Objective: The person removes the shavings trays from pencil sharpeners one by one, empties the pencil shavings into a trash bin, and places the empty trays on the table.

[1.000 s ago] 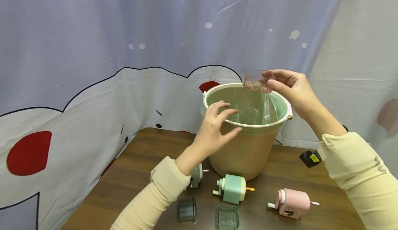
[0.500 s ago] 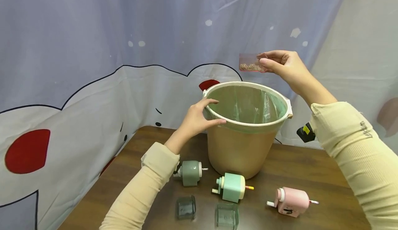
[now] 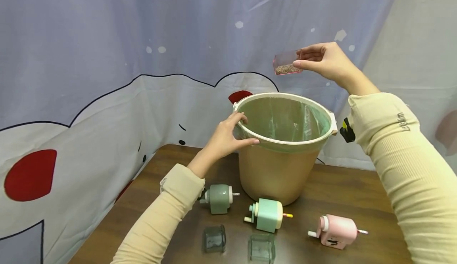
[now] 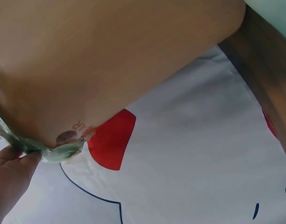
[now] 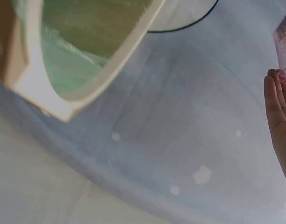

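My right hand (image 3: 330, 66) pinches a clear pink pencil-sharpener drawer (image 3: 285, 63) by its right end, raised above the back of a trash bin (image 3: 278, 173). Pale brown pencil shavings lie along the drawer's bottom. Part of this drawer (image 5: 285, 46) also shows at the edge of the right wrist view. My left hand (image 3: 223, 138) grips the left of the bin's white rim, fingertips over the edge and thumb outside. In the left wrist view, fingers (image 4: 26, 163) hold the green bag liner (image 4: 63, 153) at the rim.
On the wooden table (image 3: 371, 192) stand a grey-green crank sharpener (image 3: 219, 199), a mint one (image 3: 268, 215) and a pink one (image 3: 339, 231), each with a pencil in it. Two clear drawers, one dark (image 3: 214, 239) and one green (image 3: 262, 249), lie in front. Patterned cloth (image 3: 192, 30) hangs behind.
My right hand has lifted the pink drawer from just above the bin's rim to well over it. My left hand has moved left and down and taken hold of the rim.
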A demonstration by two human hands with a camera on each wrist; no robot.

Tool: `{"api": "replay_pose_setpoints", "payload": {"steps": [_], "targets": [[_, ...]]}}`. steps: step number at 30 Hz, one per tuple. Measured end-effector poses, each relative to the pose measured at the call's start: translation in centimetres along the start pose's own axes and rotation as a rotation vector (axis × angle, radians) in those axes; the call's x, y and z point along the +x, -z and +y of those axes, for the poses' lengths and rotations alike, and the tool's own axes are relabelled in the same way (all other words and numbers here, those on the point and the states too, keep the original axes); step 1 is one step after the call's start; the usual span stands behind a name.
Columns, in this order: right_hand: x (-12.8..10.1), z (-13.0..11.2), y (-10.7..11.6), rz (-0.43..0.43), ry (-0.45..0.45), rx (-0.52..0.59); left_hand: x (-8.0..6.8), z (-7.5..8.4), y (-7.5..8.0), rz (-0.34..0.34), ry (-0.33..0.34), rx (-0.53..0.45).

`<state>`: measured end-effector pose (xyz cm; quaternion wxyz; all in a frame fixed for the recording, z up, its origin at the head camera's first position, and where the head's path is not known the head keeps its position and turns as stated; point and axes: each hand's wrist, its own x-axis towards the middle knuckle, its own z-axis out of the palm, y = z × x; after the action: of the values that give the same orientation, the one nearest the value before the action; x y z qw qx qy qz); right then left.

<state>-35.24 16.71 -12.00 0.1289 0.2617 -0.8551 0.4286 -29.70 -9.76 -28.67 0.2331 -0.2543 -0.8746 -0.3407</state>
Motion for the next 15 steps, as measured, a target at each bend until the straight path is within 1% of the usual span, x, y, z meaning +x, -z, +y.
{"api": "replay_pose_setpoints", "payload": {"steps": [2, 5, 8, 11, 15], "targets": [[0.2, -0.3, 0.2, -0.020, 0.018, -0.083, -0.1, 0.0, 0.1, 0.002, -0.011, 0.010], [0.5, -0.8, 0.5, -0.043, 0.048, -0.158, 0.0, -0.1, 0.1, 0.009, -0.018, 0.008], [0.7, -1.2, 0.6, -0.077, 0.047, -0.209, -0.1, 0.0, 0.2, 0.002, -0.008, 0.000], [0.8, -1.5, 0.7, -0.142, 0.045, -0.285, -0.2, 0.0, 0.2, -0.003, 0.009, -0.001], [0.7, -1.9, 0.5, -0.223, 0.081, -0.428, -0.3, -0.1, 0.2, 0.001, 0.012, 0.001]]}}
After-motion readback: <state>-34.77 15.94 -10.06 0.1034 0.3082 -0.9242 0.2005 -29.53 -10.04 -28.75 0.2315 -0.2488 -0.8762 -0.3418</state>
